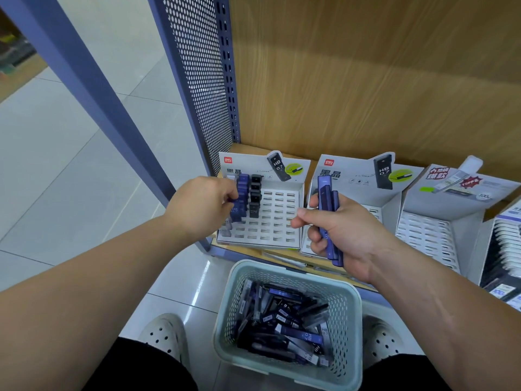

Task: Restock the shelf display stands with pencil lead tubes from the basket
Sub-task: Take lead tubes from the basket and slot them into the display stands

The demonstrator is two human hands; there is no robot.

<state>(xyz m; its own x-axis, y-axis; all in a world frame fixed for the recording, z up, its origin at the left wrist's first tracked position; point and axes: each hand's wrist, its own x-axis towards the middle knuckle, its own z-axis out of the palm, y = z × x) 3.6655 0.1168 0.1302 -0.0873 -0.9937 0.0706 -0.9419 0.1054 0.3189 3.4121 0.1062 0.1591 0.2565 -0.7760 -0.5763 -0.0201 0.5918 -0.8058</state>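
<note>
A pale green basket [349, 303] on the floor between my feet holds several blue and black pencil lead tubes [284, 323]. On the wooden shelf stands a white slotted display stand [270, 221] with blue tubes [242, 190] and black tubes [255, 193] upright in its left columns. My left hand [201, 206] pinches a blue tube at the stand's left side. My right hand [342, 235] grips a bunch of blue tubes [328, 218] in front of the second display stand [363, 182].
A third slotted stand [428, 230] and a box of stocked items [504, 249] stand further right on the shelf. A perforated blue metal panel [203, 88] and post bound the shelf on the left. Tiled floor lies left of it.
</note>
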